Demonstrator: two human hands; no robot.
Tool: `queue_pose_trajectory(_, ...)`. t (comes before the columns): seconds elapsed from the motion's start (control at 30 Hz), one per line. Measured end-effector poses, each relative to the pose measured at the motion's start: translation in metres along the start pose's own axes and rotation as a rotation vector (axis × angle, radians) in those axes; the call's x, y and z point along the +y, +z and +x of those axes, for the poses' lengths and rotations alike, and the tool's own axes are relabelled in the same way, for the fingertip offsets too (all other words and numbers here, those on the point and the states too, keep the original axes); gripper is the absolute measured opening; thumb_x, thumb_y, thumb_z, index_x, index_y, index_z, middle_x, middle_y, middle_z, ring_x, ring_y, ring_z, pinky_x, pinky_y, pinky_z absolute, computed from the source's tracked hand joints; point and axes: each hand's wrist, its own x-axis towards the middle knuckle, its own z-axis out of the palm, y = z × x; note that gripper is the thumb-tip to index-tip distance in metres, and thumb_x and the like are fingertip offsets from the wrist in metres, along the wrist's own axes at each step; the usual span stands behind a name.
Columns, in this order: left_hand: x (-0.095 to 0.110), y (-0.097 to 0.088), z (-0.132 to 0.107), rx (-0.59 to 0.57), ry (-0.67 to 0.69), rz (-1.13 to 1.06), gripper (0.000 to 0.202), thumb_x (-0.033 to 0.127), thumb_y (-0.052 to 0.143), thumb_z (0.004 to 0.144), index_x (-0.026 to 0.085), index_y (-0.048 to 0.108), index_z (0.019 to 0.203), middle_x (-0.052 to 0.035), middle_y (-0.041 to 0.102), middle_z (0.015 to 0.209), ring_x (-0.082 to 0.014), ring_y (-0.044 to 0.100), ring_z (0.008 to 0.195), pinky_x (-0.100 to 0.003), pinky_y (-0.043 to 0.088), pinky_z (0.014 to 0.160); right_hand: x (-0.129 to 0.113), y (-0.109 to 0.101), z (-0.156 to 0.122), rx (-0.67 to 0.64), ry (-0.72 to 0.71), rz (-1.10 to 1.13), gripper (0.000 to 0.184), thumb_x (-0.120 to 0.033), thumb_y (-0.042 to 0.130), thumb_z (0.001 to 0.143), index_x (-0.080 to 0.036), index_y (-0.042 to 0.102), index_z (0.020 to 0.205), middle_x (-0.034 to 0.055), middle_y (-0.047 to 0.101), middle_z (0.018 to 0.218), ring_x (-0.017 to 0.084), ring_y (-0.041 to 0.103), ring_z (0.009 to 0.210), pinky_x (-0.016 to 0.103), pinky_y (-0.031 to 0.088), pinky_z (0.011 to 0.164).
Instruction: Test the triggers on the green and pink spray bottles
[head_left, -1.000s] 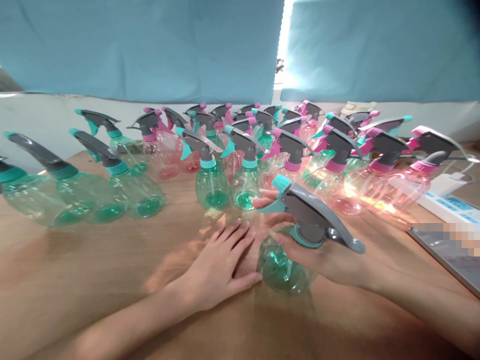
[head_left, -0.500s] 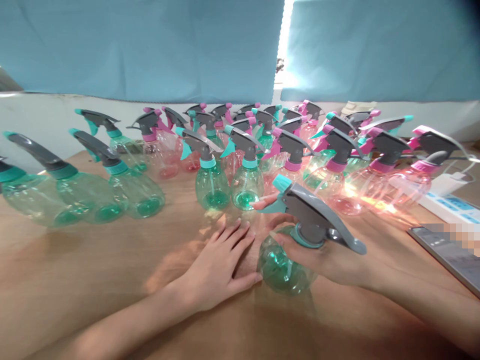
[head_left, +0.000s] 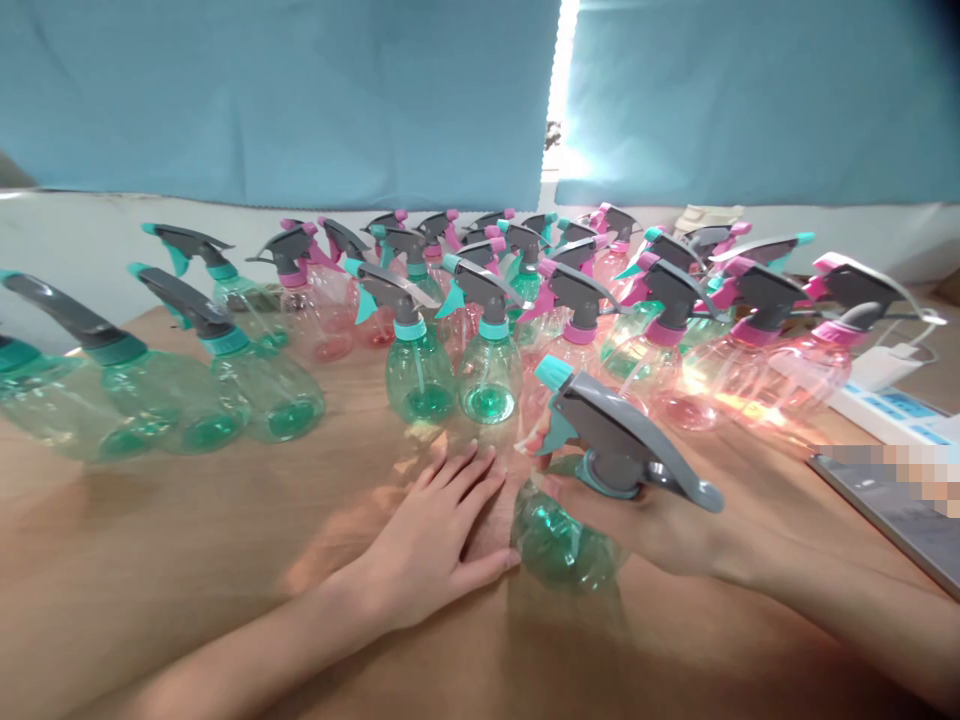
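Note:
My right hand (head_left: 637, 520) grips a green spray bottle (head_left: 562, 540) around its neck, below the grey spray head. One finger is bent on the turquoise trigger, and the thumb lies along the near side of the neck. The bottle is tilted, with its nozzle toward the far left. Palm down on the wooden table (head_left: 247, 620), my left hand (head_left: 431, 540) lies flat with fingers spread and holds nothing. Its thumb tip is close to the bottle's base; I cannot tell whether they touch. Just beyond the hands stand two green spray bottles (head_left: 490, 375) with turquoise collars.
Several pink spray bottles (head_left: 694, 390) and green ones crowd the back of the table. More green bottles (head_left: 277, 390) stand at the left. A white power strip (head_left: 885, 410) and a phone (head_left: 892, 520) lie at the right. Blue blinds (head_left: 300, 100) hang behind.
A finger of my right hand has curled inward, and the trigger has moved back toward the bottle's neck. My left hand stays flat. The whole view has shifted slightly.

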Motion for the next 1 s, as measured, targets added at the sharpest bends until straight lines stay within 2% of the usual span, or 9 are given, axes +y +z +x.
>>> queue_pose_trajectory(0.23, -0.002, 0.0, 0.001, 0.009, 0.001, -0.015, 0.069, 0.058, 0.056, 0.091, 0.016, 0.044, 0.144, -0.0143, 0.038, 0.153, -0.0339, 0.028, 0.144, -0.057, 0.02, 0.115, 0.005, -0.002, 0.0, -0.008, -0.021, -0.09, 0.005, -0.021, 0.052, 0.079, -0.025, 0.056, 0.078, 0.0017, 0.068, 0.077, 0.021, 0.07, 0.076, 0.032, 0.059, 0.067)
queue_pose_trajectory(0.37, -0.002, 0.001, -0.001, 0.024, 0.012, -0.078, 0.075, 0.059, 0.063, 0.086, 0.017, 0.043, 0.144, -0.0167, 0.039, 0.152, -0.0374, 0.029, 0.142, -0.06, 0.024, 0.113, 0.007, 0.0, -0.002, -0.023, -0.022, -0.038, 0.012, -0.016, 0.053, 0.078, -0.024, 0.055, 0.069, 0.0045, 0.071, 0.093, 0.021, 0.07, 0.088, 0.035, 0.058, 0.076)
queue_pose_trajectory(0.47, -0.001, 0.002, -0.003, 0.105, 0.016, -0.18, 0.078, 0.056, 0.067, 0.083, 0.019, 0.039, 0.146, -0.0171, 0.041, 0.15, -0.0374, 0.034, 0.139, -0.058, 0.029, 0.11, 0.01, 0.005, -0.004, 0.017, 0.001, -0.011, 0.013, -0.022, 0.057, 0.08, -0.024, 0.059, 0.067, 0.0054, 0.072, 0.093, 0.022, 0.07, 0.088, 0.036, 0.058, 0.078)
queue_pose_trajectory(0.57, 0.004, 0.003, -0.005, 0.246, 0.062, -0.298, 0.08, 0.053, 0.069, 0.081, 0.02, 0.034, 0.146, -0.0161, 0.044, 0.145, -0.0353, 0.042, 0.133, -0.053, 0.035, 0.109, 0.013, 0.014, -0.004, 0.1, 0.011, -0.041, 0.01, -0.032, 0.06, 0.08, -0.024, 0.065, 0.081, 0.0057, 0.071, 0.083, 0.024, 0.07, 0.08, 0.039, 0.058, 0.072)
queue_pose_trajectory(0.63, 0.008, 0.003, -0.007, 0.327, 0.095, -0.348, 0.081, 0.052, 0.071, 0.079, 0.02, 0.033, 0.144, -0.0159, 0.045, 0.142, -0.0353, 0.044, 0.129, -0.052, 0.037, 0.107, 0.012, 0.022, -0.003, 0.131, 0.008, -0.084, 0.017, -0.036, 0.061, 0.08, -0.024, 0.066, 0.09, 0.0032, 0.068, 0.074, 0.023, 0.067, 0.072, 0.039, 0.057, 0.067)
queue_pose_trajectory(0.73, 0.013, 0.0, -0.015, 0.415, 0.091, -0.384, 0.081, 0.049, 0.071, 0.08, 0.022, 0.029, 0.144, -0.015, 0.044, 0.14, -0.0353, 0.043, 0.13, -0.052, 0.036, 0.108, 0.006, 0.038, 0.003, 0.145, -0.005, -0.1, 0.016, -0.039, 0.059, 0.083, -0.025, 0.065, 0.088, -0.0006, 0.06, 0.064, 0.02, 0.061, 0.062, 0.036, 0.053, 0.059)
queue_pose_trajectory(0.8, 0.013, -0.002, -0.024, 0.449, 0.048, -0.398, 0.081, 0.049, 0.07, 0.082, 0.024, 0.025, 0.145, -0.0143, 0.042, 0.141, -0.0358, 0.042, 0.131, -0.054, 0.036, 0.107, 0.002, 0.053, 0.01, 0.148, -0.031, -0.043, 0.015, -0.04, 0.059, 0.084, -0.026, 0.064, 0.087, -0.0011, 0.059, 0.065, 0.019, 0.06, 0.061, 0.035, 0.053, 0.059)
queue_pose_trajectory(0.9, 0.008, -0.003, -0.042, 0.511, -0.023, -0.415, 0.086, 0.052, 0.071, 0.08, 0.027, 0.022, 0.146, -0.0143, 0.042, 0.141, -0.0374, 0.044, 0.129, -0.056, 0.04, 0.103, -0.002, 0.077, 0.023, 0.162, -0.123, -0.018, 0.019, -0.042, 0.061, 0.084, -0.025, 0.062, 0.09, -0.0007, 0.061, 0.073, 0.019, 0.061, 0.07, 0.037, 0.054, 0.07)
queue_pose_trajectory(1.0, -0.005, -0.004, -0.061, 0.597, -0.086, -0.4, 0.08, 0.053, 0.071, 0.08, 0.027, 0.027, 0.142, -0.0143, 0.044, 0.14, -0.037, 0.044, 0.129, -0.055, 0.041, 0.103, -0.005, 0.103, 0.038, 0.156, -0.178, -0.047, 0.021, -0.044, 0.062, 0.085, -0.024, 0.058, 0.085, -0.0001, 0.058, 0.077, 0.018, 0.058, 0.072, 0.037, 0.052, 0.071)
